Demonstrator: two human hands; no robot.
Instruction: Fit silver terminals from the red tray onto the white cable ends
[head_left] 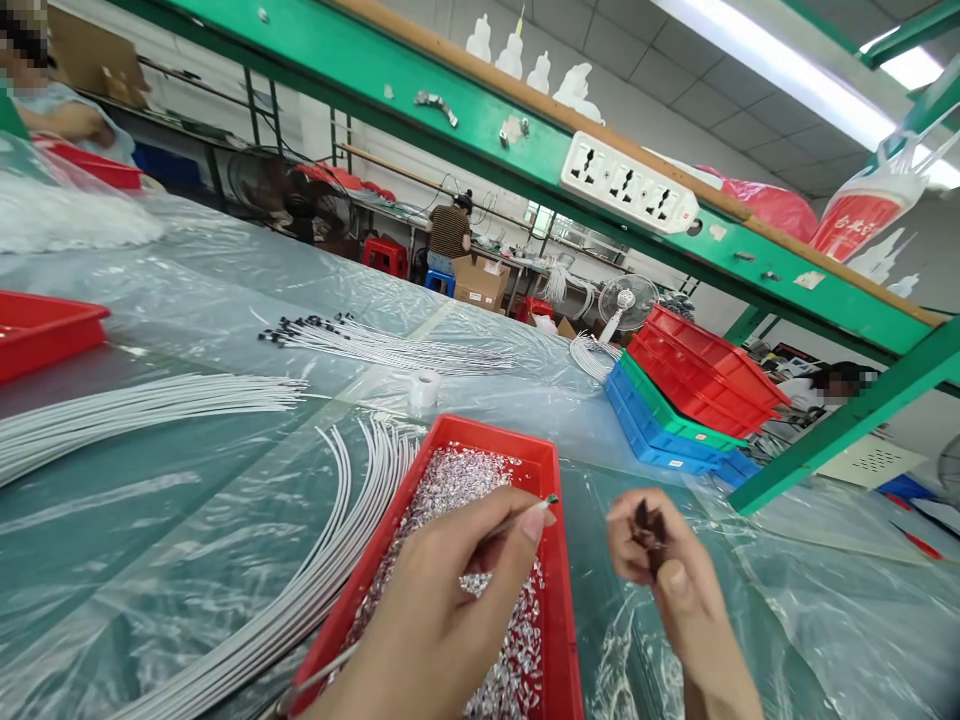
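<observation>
Cable [550,500] pinched in the left hand, its tip above the red tray's right side.

Left of the tray [561,600], white wires [315,590] curve along its edge; the left hand [457,590], back up, reaches over it, thumb and forefinger closed on the cable just behind the greenish tip, which points toward the right hand [671,565], palm turned up, fingers curled round a blurred brown piece [649,528]; table [600,640] shows between tray and right hand, and stacked crates [697,380] stand beyond.

Cables [337,560] left of tray [559,600], perhaps touching
</observation>
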